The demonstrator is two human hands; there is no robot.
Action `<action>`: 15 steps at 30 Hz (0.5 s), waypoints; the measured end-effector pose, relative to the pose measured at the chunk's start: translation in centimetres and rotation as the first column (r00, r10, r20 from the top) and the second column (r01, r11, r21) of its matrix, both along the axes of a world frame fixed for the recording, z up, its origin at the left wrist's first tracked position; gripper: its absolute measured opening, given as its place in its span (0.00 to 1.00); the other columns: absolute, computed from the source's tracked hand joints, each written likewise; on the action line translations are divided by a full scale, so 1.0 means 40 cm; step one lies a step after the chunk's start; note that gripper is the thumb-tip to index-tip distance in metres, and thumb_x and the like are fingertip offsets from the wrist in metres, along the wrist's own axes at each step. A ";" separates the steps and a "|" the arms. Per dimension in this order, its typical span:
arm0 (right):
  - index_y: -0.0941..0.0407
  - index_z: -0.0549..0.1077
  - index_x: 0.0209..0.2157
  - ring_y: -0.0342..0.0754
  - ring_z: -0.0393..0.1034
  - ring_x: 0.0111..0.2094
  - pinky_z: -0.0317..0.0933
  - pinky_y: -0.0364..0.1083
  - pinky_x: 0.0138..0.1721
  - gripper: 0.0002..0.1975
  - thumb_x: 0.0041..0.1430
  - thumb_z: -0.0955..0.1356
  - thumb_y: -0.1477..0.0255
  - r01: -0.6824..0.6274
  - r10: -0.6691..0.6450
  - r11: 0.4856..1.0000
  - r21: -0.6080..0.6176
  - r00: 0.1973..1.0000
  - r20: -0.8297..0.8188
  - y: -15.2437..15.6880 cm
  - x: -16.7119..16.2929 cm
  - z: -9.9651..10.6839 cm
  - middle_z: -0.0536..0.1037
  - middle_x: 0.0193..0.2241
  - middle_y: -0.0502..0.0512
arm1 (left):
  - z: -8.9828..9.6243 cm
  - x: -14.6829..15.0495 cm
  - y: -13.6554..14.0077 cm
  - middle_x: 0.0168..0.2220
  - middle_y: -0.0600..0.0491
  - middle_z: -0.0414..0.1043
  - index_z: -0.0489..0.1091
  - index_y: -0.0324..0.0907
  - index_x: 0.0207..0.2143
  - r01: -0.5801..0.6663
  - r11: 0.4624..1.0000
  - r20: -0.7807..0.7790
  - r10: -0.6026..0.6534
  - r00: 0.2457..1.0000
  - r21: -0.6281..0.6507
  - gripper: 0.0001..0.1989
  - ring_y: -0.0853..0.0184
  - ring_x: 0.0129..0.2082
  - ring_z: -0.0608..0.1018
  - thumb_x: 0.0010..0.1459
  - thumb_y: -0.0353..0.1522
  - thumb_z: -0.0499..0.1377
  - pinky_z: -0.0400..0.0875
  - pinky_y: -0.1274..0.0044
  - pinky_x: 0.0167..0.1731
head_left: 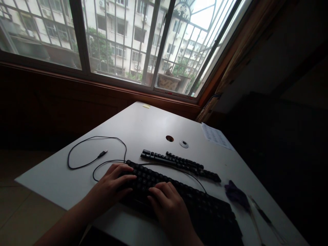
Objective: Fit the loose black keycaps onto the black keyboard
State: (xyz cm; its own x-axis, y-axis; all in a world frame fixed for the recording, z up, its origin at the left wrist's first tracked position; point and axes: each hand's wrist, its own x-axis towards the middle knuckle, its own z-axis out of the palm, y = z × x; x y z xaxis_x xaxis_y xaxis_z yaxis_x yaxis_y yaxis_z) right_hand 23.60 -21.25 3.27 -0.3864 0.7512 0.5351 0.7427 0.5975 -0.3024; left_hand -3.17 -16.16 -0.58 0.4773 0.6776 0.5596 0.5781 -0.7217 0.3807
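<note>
A black keyboard (205, 205) lies slantwise along the near side of the white table, its cable running off behind it. Over its left end my left hand (115, 181) is open, fingers spread, with the fingertips on the keys. My right hand (167, 201) rests over the middle of the keyboard, fingers bent and fingertips at the keys; nothing shows in its grasp. Behind the keyboard lie rows of black keycaps (179, 163). The dark near part of the keyboard is partly hidden by my right hand.
A black cable with a USB plug (103, 153) loops on the table (77, 184) at left. To the right lie a purple fluffy duster-like thing (236, 194) and a thin tool (262, 212). Farther back are a round hole (169, 138), a ring cover (183, 144) and a paper (215, 135).
</note>
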 end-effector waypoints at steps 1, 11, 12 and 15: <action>0.53 0.76 0.43 0.50 0.72 0.38 0.71 0.48 0.39 0.10 0.62 0.71 0.80 0.002 -0.002 1.000 0.001 1.000 0.003 0.001 -0.003 0.001 0.78 0.38 0.53 | 0.001 0.000 0.000 0.58 0.47 0.68 0.73 0.50 0.56 -0.001 1.000 -0.002 0.001 1.000 0.000 0.19 0.53 0.60 0.68 0.64 0.28 0.64 0.75 0.60 0.57; 0.52 0.72 0.37 0.49 0.73 0.37 0.70 0.47 0.38 0.08 0.66 0.67 0.81 -0.029 0.030 0.999 0.013 0.999 -0.035 -0.007 -0.021 -0.006 0.79 0.38 0.53 | 0.011 0.005 -0.006 0.57 0.48 0.70 0.74 0.49 0.54 0.001 1.000 0.022 -0.001 1.000 -0.001 0.18 0.55 0.58 0.69 0.63 0.27 0.64 0.76 0.62 0.56; 0.52 0.72 0.37 0.49 0.73 0.37 0.70 0.47 0.38 0.09 0.66 0.67 0.81 -0.030 0.031 0.999 0.010 0.998 -0.048 -0.006 -0.022 -0.007 0.79 0.37 0.53 | 0.012 0.006 -0.006 0.57 0.48 0.70 0.74 0.50 0.54 -0.004 1.000 0.018 0.004 1.000 -0.007 0.19 0.55 0.58 0.69 0.63 0.26 0.65 0.76 0.62 0.56; 0.52 0.72 0.41 0.50 0.73 0.37 0.71 0.48 0.39 0.09 0.65 0.67 0.81 -0.019 0.016 1.000 -0.020 0.994 -0.104 -0.003 -0.018 -0.010 0.80 0.37 0.53 | 0.014 0.006 -0.006 0.57 0.48 0.71 0.74 0.50 0.55 -0.002 1.000 0.006 0.002 1.000 -0.020 0.19 0.55 0.59 0.69 0.63 0.27 0.65 0.75 0.62 0.56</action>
